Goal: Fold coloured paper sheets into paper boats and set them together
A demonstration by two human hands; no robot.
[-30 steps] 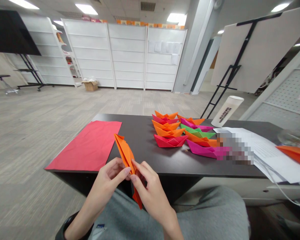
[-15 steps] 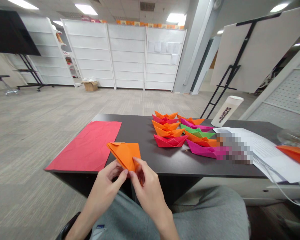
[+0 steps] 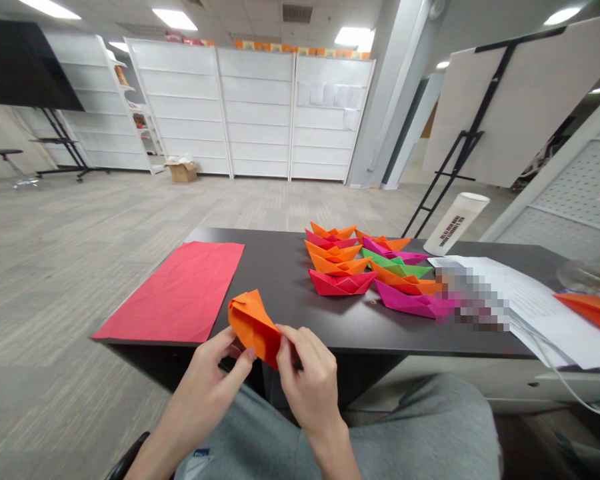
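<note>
A folded piece of orange paper (image 3: 256, 327) is held between both hands, just above the near edge of the dark table (image 3: 275, 267). My left hand (image 3: 211, 370) pinches its lower left side between thumb and fingers. On the paper's right corner, my right hand (image 3: 307, 370) closes with thumb and fingertips. The paper is tilted, its upper left end bulging partly open. Beyond it to the right stand folded paper boats in two rows, among them a red boat (image 3: 343, 283), a green boat (image 3: 396, 265) and a magenta boat (image 3: 414, 300). Red paper sheets (image 3: 177, 290) lie flat on the left.
A white cylinder with printing (image 3: 455, 225) leans at the table's back right. White papers (image 3: 525, 300), a cable (image 3: 580, 403) and an orange folded piece (image 3: 593, 312) lie at the right end. A blurred patch hides part of that area.
The orange paper has been turned and its folds now gape at the upper left. My right hand has shifted slightly right, from the paper's bottom point to its right corner.
</note>
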